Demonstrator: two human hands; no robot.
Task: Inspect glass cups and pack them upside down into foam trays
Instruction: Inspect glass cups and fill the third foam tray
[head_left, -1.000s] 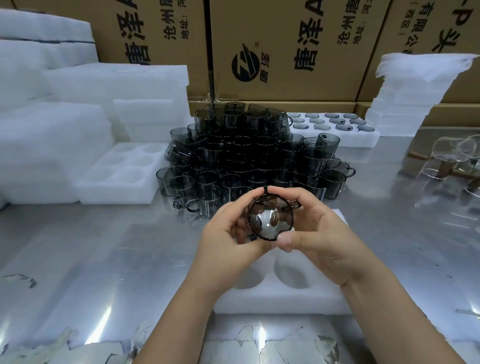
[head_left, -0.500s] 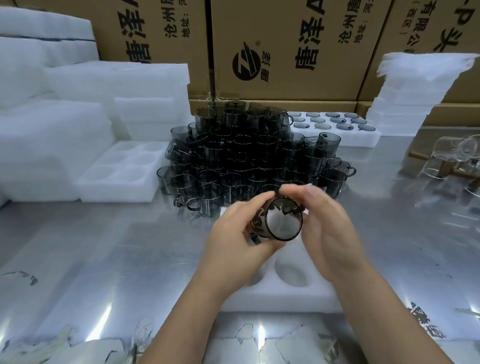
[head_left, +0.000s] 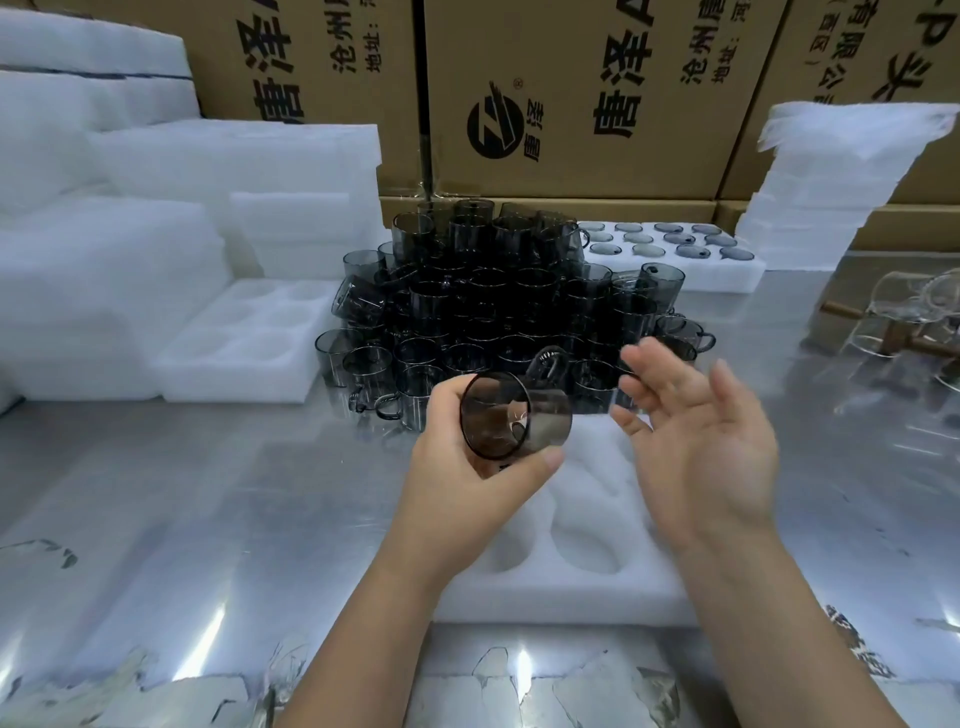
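step: inspection seemingly ending
cup: smoky glass cup (head_left: 511, 415) on its side above near foam tray (head_left: 587, 582)
left hand (head_left: 462, 483): fingers curled round cup
right hand (head_left: 701, 441): fingers spread, empty
next: invert cup, seat in a pocket

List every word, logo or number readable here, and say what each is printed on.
"唐泽": large print on the left cardboard box, partly cut off.
"唐泽": large print on the middle cardboard box, and again small beside its round logo.
"沧州" and "地址": smaller lines on both those boxes; the rest is cut off.
"有限公司": right cardboard box; its other characters are cut off.
No numbers readable.
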